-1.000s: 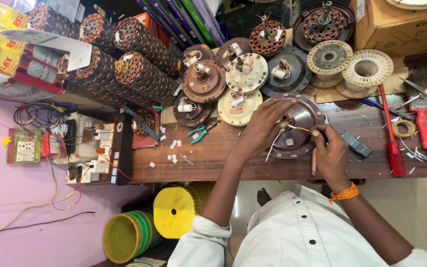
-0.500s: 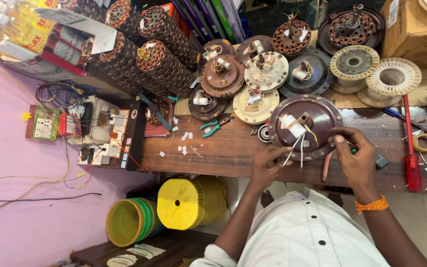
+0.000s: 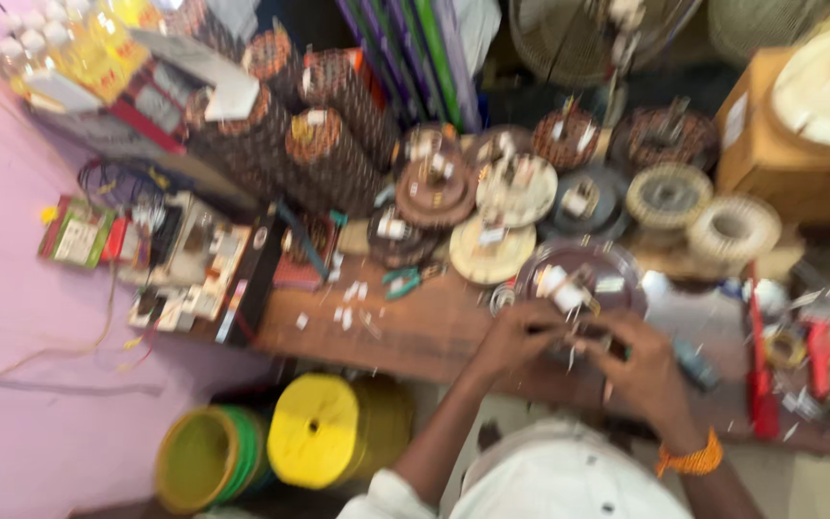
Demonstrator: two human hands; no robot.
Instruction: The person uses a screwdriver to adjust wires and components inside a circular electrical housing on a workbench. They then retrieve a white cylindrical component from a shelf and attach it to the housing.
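Low in the centre-right of the blurred frame, the left hand point(image 3: 521, 336) and right hand point(image 3: 641, 370) meet at the near edge of a round brown motor housing point(image 3: 583, 279) with loose wires; the fingers curl around something there, but blur hides whether they grasp it. The housing lies on the wooden bench point(image 3: 405, 327). Just above sits a cluster of similar discs point(image 3: 492, 207), to the right a red-handled tool point(image 3: 756, 365), and at the lower left a yellow spool point(image 3: 314, 432).
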